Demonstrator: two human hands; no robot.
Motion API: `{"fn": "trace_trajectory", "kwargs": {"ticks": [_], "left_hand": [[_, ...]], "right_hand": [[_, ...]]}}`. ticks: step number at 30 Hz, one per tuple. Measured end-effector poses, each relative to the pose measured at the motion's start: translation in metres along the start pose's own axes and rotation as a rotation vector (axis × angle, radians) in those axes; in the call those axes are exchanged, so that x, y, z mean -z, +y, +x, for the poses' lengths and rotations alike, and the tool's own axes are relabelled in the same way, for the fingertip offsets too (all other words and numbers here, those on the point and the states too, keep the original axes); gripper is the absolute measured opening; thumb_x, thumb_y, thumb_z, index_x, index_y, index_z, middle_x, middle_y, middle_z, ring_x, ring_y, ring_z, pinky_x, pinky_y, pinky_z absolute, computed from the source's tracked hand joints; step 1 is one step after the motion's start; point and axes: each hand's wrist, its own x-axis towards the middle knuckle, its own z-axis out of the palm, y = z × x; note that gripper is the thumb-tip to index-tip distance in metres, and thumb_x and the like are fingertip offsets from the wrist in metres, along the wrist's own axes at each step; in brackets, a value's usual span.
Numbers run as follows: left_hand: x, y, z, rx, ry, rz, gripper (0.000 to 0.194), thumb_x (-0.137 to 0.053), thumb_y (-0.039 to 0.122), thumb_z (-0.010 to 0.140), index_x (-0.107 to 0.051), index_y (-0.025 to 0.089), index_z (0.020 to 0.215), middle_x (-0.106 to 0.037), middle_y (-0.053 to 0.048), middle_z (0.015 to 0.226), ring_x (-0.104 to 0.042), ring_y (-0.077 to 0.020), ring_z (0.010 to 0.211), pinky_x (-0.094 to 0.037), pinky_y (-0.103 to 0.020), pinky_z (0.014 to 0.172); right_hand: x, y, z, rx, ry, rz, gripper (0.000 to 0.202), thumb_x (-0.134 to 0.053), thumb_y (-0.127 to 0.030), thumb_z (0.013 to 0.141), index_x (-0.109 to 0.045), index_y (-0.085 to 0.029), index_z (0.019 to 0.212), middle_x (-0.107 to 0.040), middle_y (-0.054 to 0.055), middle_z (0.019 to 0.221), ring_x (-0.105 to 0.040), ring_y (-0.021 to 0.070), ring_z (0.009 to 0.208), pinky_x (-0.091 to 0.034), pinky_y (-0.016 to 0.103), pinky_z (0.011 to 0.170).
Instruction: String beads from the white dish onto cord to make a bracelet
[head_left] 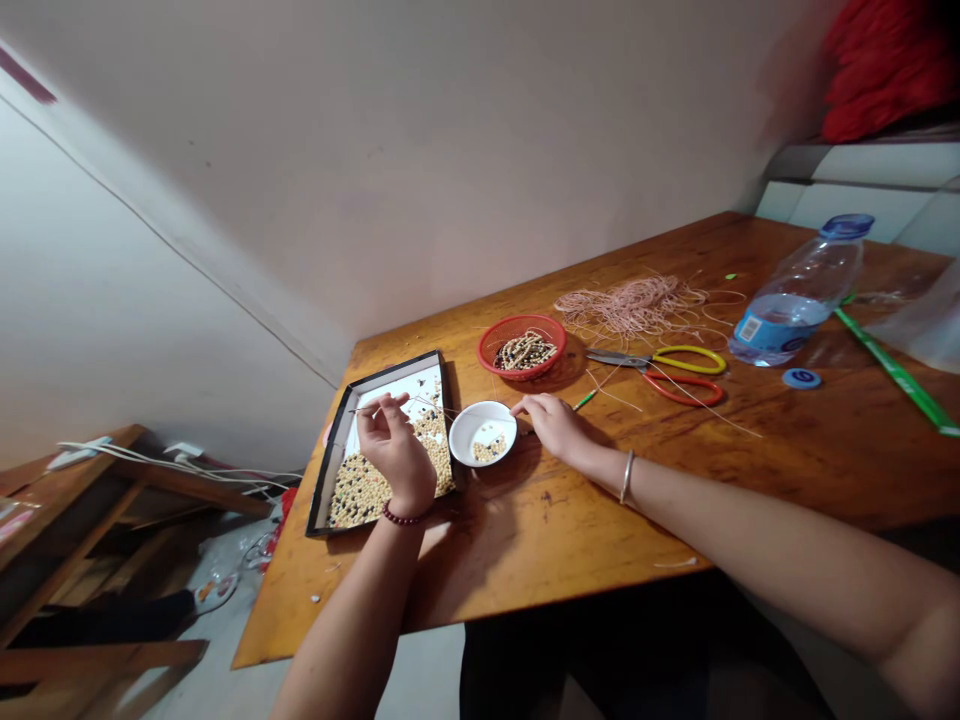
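My left hand (pixel 395 452) is raised over a black-edged tray (pixel 442 375) of small beads (pixel 360 490), mostly cream with some dark ones. Its fingertips are pinched on a thin cord (pixel 431 404), which runs right across a small white bowl (pixel 459 432). A few cream beads lie in the bowl. At the bowl's right rim, my right hand (pixel 559 428) has its fingers closed around the cord's other stretch; the exact grip is too small to see.
Behind the bowl stands a red basket (pixel 523 322) of strung beads. Scissors (pixel 652 362), a heap of pink cord (pixel 637 305), a water bottle (pixel 795 300), a blue cap (pixel 802 379) and a green strip (pixel 892 370) lie rightward. The wooden table (pixel 600 540) meets a wall.
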Motion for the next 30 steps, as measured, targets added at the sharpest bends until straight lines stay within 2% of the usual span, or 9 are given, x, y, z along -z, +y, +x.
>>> {"fn": "trace_trajectory", "kwargs": {"ticks": [6,8,12,16,19,23,26,30], "left_hand": [[0.0,-0.001,-0.002,-0.055,-0.03,0.006,0.023,-0.055,0.039,0.087,-0.052,0.017,0.089,-0.065,-0.004,0.079,-0.055,-0.0087,0.063,-0.038,-0.019,0.053],[0.0,-0.002,-0.002,-0.084,-0.042,0.01,0.022,-0.055,0.038,0.087,-0.052,0.017,0.09,-0.065,-0.004,0.079,-0.059,-0.0102,0.067,-0.039,-0.02,0.054],[0.001,-0.002,-0.006,-0.199,-0.089,0.046,0.017,-0.054,0.034,0.089,-0.053,0.016,0.09,-0.065,-0.004,0.079,-0.065,-0.0127,0.073,-0.047,-0.024,0.06],[0.005,-0.003,-0.014,-0.434,-0.145,0.106,0.009,-0.054,0.025,0.088,-0.055,0.016,0.09,-0.066,-0.002,0.077,-0.067,-0.0136,0.072,-0.052,-0.028,0.066],[0.01,-0.004,-0.018,-0.667,-0.268,0.163,0.004,-0.057,0.016,0.085,-0.057,0.017,0.089,-0.068,-0.001,0.073,-0.066,-0.0128,0.067,-0.053,-0.027,0.063],[0.014,-0.002,-0.021,-0.965,-0.461,0.223,0.023,-0.064,0.005,0.076,-0.06,0.02,0.092,-0.071,-0.001,0.073,-0.061,-0.0103,0.059,-0.05,-0.023,0.056],[0.014,-0.001,-0.022,-1.002,-0.519,0.215,0.029,-0.064,0.001,0.073,-0.059,0.02,0.095,-0.072,-0.001,0.075,-0.062,-0.0105,0.06,-0.051,-0.023,0.057],[0.012,-0.002,-0.023,-0.993,-0.516,0.209,0.033,-0.065,-0.002,0.071,-0.06,0.019,0.096,-0.073,-0.002,0.076,-0.062,-0.0108,0.06,-0.051,-0.022,0.057]], "right_hand": [[-0.002,0.004,0.004,0.003,0.14,0.243,0.046,-0.034,-0.044,0.091,-0.069,-0.017,0.076,-0.072,0.009,0.088,-0.063,0.0218,0.086,-0.045,0.033,0.081],[-0.001,0.0,0.003,0.047,0.143,0.272,0.045,-0.036,-0.046,0.091,-0.069,-0.016,0.078,-0.071,0.01,0.088,-0.062,0.0218,0.087,-0.044,0.034,0.082],[0.002,-0.014,-0.003,0.204,0.005,0.275,0.041,-0.043,-0.044,0.09,-0.07,-0.015,0.081,-0.07,0.01,0.089,-0.061,0.0216,0.09,-0.043,0.034,0.085],[0.003,-0.024,-0.01,0.223,-0.205,0.343,0.039,-0.044,-0.043,0.089,-0.07,-0.014,0.086,-0.071,0.01,0.093,-0.062,0.0208,0.091,-0.044,0.033,0.085],[0.004,-0.028,-0.014,0.211,-0.286,0.389,0.038,-0.045,-0.044,0.09,-0.07,-0.015,0.089,-0.071,0.008,0.095,-0.063,0.0208,0.092,-0.044,0.033,0.087],[0.005,-0.032,-0.018,0.248,-0.386,0.412,0.042,-0.044,-0.047,0.09,-0.069,-0.014,0.091,-0.071,0.009,0.098,-0.063,0.0213,0.094,-0.044,0.034,0.088],[0.006,-0.034,-0.019,0.253,-0.43,0.415,0.043,-0.044,-0.049,0.089,-0.069,-0.014,0.088,-0.071,0.01,0.096,-0.063,0.0215,0.093,-0.045,0.034,0.087],[0.007,-0.036,-0.02,0.239,-0.46,0.423,0.045,-0.045,-0.051,0.088,-0.069,-0.013,0.083,-0.071,0.009,0.087,-0.064,0.0203,0.086,-0.047,0.032,0.081]]}}
